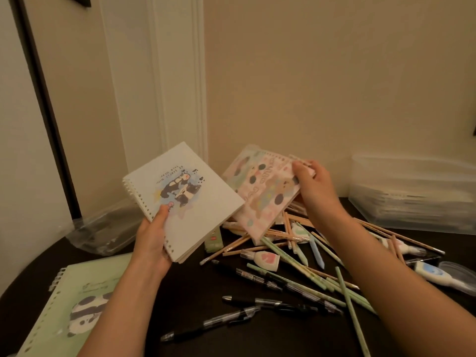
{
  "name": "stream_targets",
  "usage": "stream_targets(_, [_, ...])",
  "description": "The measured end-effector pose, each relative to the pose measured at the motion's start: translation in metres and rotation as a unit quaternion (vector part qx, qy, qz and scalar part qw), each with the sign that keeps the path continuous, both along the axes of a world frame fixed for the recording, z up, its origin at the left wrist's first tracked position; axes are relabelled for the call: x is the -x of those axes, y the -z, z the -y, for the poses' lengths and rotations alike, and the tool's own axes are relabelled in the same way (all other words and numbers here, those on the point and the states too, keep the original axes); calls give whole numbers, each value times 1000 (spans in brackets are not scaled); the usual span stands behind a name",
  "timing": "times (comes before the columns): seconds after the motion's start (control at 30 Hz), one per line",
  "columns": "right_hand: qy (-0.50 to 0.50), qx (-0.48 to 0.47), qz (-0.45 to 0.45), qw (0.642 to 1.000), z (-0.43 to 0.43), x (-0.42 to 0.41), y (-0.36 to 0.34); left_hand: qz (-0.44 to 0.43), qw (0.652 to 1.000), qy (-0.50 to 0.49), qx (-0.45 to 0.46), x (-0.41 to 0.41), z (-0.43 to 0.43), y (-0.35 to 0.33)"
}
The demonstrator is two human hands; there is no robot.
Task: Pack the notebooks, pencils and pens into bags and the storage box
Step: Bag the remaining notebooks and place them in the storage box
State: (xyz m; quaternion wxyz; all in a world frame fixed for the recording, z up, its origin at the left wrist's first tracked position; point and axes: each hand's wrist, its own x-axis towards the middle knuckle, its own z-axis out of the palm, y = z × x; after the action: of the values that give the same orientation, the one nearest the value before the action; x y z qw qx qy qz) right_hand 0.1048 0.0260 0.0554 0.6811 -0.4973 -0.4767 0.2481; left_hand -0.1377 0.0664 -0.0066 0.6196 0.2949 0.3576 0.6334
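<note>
Holding a white spiral notebook with a cat print (185, 194) above the dark desk (195, 284), the left hand (152, 235) clasps its lower edge. The right hand (313, 186) pinches a pink spotted notebook (265, 199), seemingly resting on scattered wooden pencils and pens (291, 256).

The table (195, 284) is dark, almost black. A green notebook (77, 305) with a panda on it lies flat at the front left. At the back left sits a crinkly clear plastic bag (103, 228). At the back right, by the wall, stands a clear storage box (417, 197). In the middle is a messy heap of wooden pencils (239, 249) and long green pencils (353, 313). Black pens (213, 324) lie in front. A white correction tape (262, 258) with a pink heart lies in the heap.
</note>
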Motion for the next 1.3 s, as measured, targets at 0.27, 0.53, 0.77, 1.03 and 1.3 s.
stream_targets(0.27, [131,-87,151,976,48,-42,4,-56,993,102,8,-52,35,-7])
stream_targets(0.53, [157,-190,431,868,58,-32,28,-78,985,150,-30,-103,52,-12])
stream_targets(0.77, [23,-218,558,800,51,-6,56,-77,985,155,-18,-115,47,6])
stream_targets(1.03, [-60,-176,534,825,49,10,59,13,978,208,6,-97,36,14])
stream_targets(1.3, [-105,-102,579,802,57,16,44,25,984,173,26,-89,34,15])
